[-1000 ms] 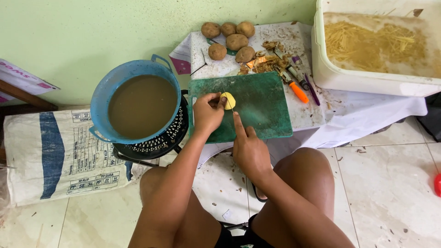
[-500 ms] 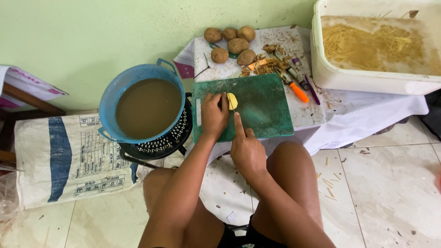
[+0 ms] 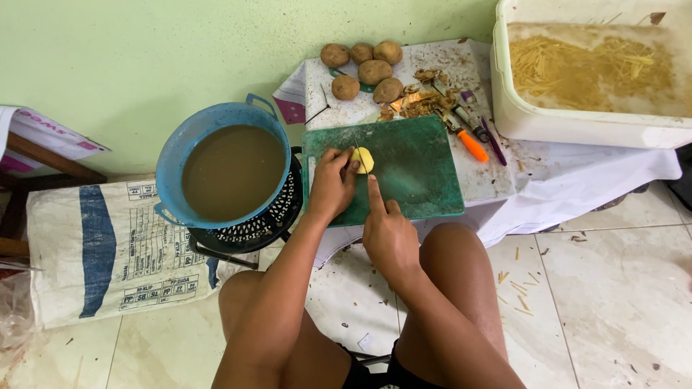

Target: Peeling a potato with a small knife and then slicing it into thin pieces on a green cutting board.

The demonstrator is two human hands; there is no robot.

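Left hand (image 3: 333, 186) steadies peeled yellow potato piece (image 3: 364, 159) on green plastic cutting board (image 3: 418, 173); right hand (image 3: 389, 234) holds thin-bladed knife (image 3: 360, 155) against it.

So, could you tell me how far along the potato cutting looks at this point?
Done: cut strips soak in the white tub, and peelings lie piled behind the board. In hand: the left hand steadies a peeled potato on the green cutting board while the right hand slices with a knife. Left: five unpeeled potatoes.
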